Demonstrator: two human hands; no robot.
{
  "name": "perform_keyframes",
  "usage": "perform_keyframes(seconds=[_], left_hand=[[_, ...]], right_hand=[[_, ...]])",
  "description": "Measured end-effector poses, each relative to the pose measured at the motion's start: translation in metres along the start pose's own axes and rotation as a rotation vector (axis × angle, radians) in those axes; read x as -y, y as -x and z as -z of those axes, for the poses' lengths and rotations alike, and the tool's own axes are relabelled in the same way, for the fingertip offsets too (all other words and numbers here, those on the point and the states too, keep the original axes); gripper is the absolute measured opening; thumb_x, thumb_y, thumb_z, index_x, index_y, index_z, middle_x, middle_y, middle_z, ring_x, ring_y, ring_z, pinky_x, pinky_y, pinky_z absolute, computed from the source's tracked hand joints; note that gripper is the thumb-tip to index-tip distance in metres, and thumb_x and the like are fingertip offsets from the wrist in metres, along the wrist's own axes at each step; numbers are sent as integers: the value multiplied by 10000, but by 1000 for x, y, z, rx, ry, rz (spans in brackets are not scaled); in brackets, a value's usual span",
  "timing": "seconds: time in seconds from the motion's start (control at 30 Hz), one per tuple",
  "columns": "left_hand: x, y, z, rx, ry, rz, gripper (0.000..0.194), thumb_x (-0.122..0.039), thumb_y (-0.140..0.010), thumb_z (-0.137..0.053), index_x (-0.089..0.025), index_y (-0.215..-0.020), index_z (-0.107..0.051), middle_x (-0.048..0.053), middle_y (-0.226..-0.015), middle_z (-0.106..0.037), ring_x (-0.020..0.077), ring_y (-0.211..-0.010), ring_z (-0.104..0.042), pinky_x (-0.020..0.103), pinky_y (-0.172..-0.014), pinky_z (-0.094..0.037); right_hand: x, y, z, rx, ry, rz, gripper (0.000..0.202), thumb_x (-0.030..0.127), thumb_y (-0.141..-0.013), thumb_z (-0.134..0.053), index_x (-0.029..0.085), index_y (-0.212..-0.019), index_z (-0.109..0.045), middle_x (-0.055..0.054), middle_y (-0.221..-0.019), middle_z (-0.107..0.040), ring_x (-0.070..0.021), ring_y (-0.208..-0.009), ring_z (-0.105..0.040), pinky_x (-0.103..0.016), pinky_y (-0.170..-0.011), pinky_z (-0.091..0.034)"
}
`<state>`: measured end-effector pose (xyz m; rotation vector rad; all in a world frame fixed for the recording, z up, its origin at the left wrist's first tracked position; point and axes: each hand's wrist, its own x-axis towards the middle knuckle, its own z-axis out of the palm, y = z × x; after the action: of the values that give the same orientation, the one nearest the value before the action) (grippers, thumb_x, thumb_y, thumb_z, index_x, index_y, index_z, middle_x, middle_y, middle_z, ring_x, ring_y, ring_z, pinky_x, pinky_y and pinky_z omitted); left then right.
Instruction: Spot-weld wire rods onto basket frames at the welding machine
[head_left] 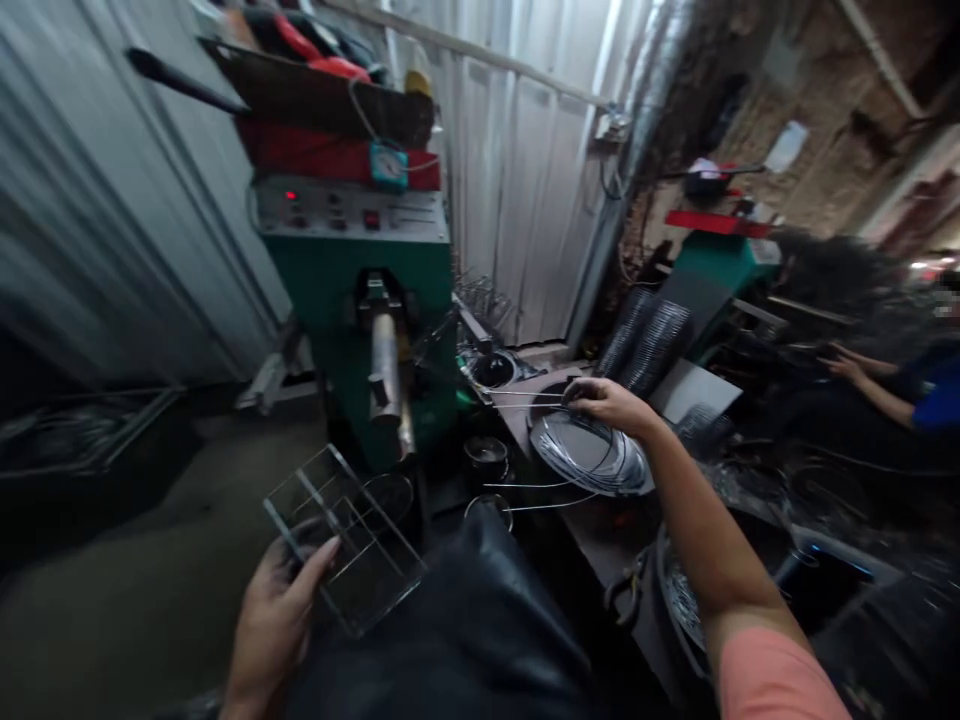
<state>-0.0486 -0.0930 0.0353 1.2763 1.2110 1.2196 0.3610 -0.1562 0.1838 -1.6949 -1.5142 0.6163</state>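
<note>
the two hands are well apart, and each one is busy. the left hand [281,600] is closed on the near corner of a wire frame [354,558], with the thumb on the top side; the frame is tilted, and it is held over the floor, to the left of the person's lap. the right hand [598,400] is stretched forward above a coil [592,468] of wire, and its fingertips are drawn together on the ends of thin wires [525,394], which point to the left. if these wires belong to the coil, i cannot tell.

in my judgement, the step in hand is to take wire with the right hand, while the left hand keeps the frame ready. the next move, as i judge it, calls for a firm pinch on the wires and for lifting them free of the coil without catching. after this, the frame and the wires would need to be brought together, perhaps at the rod [384,365] of the green machine [360,255], where a red light [291,196] is on. the frame is not touching this rod.
</note>
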Motion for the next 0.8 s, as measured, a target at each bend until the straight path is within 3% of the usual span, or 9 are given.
perform_keyframes(seconds=[0.17, 0.3, 0.4, 0.57, 0.8], left_hand=[[-11, -22, -2, 1, 94, -8, 470, -422, -573, -734, -181, -949, -589, -14, -729, -589, 149, -681, -548, 265, -646, -450], [3, -34, -2, 44, 82, -65, 461, -404, -614, -714, -175, -991, -583, -30, -681, -552, 129, -643, -521, 252, -645, -429], [15, -40, -7, 77, 94, -56, 449, -398, -640, -700, -168, -1006, -576, -35, -673, -543, 122, -637, -517, 247, -651, -426], [25, -47, -17, 113, 190, 21, 454, -387, -627, -713, -165, -999, -578, -14, -732, -590, 135, -692, -549, 252, -677, -437], [23, -58, -23, 176, 210, 105, 512, -380, -583, -737, -164, -1030, -610, 27, -808, -644, 179, -783, -589, 286, -719, -452]], right_hand=[[-21, -11, -80, 87, -268, -54, 201, 333, -621, -687, 161, -725, -672, 15, -640, -619, -100, -569, -516, -218, -559, -412], [-36, -22, -141, 150, -276, -26, 221, 376, -671, -656, 161, -718, -677, -4, -695, -626, -140, -687, -566, -261, -680, -439], [-44, -27, -176, 58, -237, 76, 233, 386, -715, -627, 172, -783, -690, -30, -803, -629, -167, -801, -579, -291, -770, -439], [-54, -34, -205, -57, -124, 174, 207, 354, -783, -579, 184, -831, -687, -46, -847, -598, -173, -847, -567, -295, -802, -432], [-68, -49, -216, -23, -70, 164, 179, 326, -810, -556, 193, -827, -675, -42, -854, -594, -176, -874, -556, -309, -835, -418]])
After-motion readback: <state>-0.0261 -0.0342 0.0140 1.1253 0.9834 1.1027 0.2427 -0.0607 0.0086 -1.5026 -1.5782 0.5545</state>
